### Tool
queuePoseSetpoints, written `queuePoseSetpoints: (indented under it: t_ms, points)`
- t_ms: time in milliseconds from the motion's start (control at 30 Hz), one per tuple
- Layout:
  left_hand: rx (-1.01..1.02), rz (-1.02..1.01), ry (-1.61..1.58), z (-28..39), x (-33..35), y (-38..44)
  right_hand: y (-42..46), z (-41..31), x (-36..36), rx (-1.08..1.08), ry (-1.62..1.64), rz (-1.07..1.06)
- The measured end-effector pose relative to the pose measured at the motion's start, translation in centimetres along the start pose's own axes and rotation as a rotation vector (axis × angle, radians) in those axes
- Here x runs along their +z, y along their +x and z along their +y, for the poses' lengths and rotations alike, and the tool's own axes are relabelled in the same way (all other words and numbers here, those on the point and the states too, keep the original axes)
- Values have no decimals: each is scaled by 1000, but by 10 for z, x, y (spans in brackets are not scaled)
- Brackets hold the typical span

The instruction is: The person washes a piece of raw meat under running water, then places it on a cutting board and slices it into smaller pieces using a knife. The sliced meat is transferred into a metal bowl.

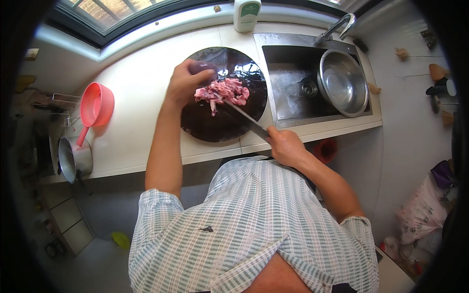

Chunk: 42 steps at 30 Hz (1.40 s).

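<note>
On the countertop lies a round dark cutting board, its upper part wet and shiny. A heap of chopped raw meat rests on its middle. My right hand, at the counter's front edge, grips a long knife whose far end reaches the heap's lower side. My left hand is over the board's left side, beside the meat, with its fingers around a dark rounded object. That object is partly hidden and blurred, so its kind cannot be told.
Right of the board is a steel sink with a metal basin at its right side and a faucet behind. A white bottle stands behind the board. Leftward are a pink ladle and a metal pot.
</note>
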<state>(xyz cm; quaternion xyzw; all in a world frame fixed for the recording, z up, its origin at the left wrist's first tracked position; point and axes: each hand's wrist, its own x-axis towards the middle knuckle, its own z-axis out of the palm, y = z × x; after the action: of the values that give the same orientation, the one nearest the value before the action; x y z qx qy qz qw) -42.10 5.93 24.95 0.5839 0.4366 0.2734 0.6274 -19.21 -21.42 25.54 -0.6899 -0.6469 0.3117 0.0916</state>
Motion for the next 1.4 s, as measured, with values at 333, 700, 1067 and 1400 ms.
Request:
queuePoseSetpoints:
  t_ms: [333,700,1067,1400]
  points:
    - [-162,210,-378,-40,-53,-101,93,-46,30,-201,-106,-73]
    - [-373,335,140,-88,36,-85,110,-24,6,-12,-123,89]
    - [385,661,795,-123,31,-105,113,-16,16,-80,-136,-8]
    - [793,341,911,-145,54,-89,61,-33,-20,-259,-370,-59]
